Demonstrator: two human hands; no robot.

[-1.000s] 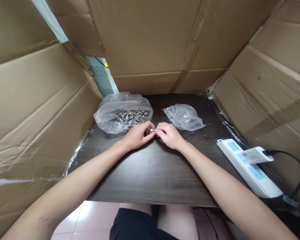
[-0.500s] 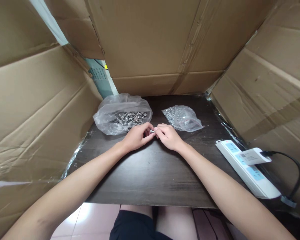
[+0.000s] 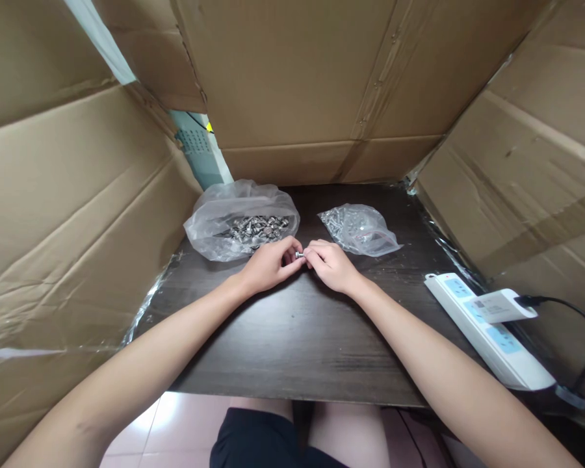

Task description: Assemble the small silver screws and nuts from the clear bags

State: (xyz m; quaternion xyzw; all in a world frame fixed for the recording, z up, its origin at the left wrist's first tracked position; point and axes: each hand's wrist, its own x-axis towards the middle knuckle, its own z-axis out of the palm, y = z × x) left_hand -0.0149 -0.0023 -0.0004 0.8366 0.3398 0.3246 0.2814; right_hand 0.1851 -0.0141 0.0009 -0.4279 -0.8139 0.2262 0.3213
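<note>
Between my two hands is a small silvery screw [image 3: 299, 255], lying roughly sideways just above the dark tabletop. My left hand [image 3: 274, 263] has its thumb and fingers curled around the head end. The fingertips of my right hand [image 3: 329, 263] pinch the other end, hiding its tip. Just behind my left hand sits an open clear plastic bag [image 3: 209, 224] with a heap of metal screws [image 3: 260, 229] inside. Beyond my right hand lies a smaller clear zip bag [image 3: 363, 231] filled with small silvery metal parts, too small to name.
A white power strip [image 3: 492, 335] stands at the right of the table [image 3: 283, 344], with a white plug-in adapter [image 3: 504, 307] and a black cable [image 3: 565, 300]. Cardboard walls [image 3: 292, 78] enclose the table at the back and both sides.
Both hands stay together around the screw, with hardly any finger movement. The whole view has shifted slightly; the bags and power strip stay in place.
</note>
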